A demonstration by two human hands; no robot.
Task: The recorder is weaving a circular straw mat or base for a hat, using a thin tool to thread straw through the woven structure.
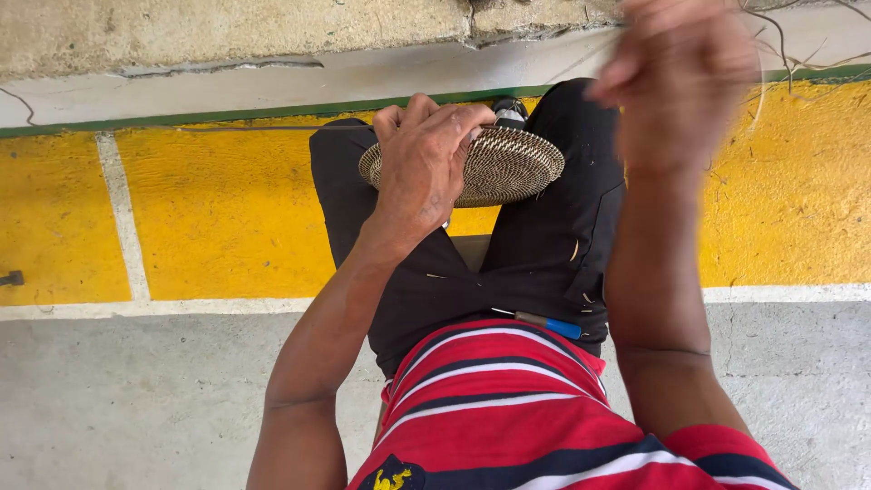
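A round, flat woven disc [504, 165] of tan coiled fibre rests across my knees, over black trousers. My left hand [425, 161] lies on its left half and grips it, fingers curled over the far rim. Raised close to the camera at the upper right, my right hand [676, 77] is blurred, its fingers pinched on a thin pale fibre strand [767, 86] that trails off to the right. The disc's left edge is hidden under my left hand.
A blue-handled tool [549, 324] lies on my lap near my red striped shirt. Below is a yellow painted floor band [218, 213] with white lines, grey concrete [136, 390] nearer me, and a rough stone kerb [227, 32] at the top. Loose strands lie at the upper right.
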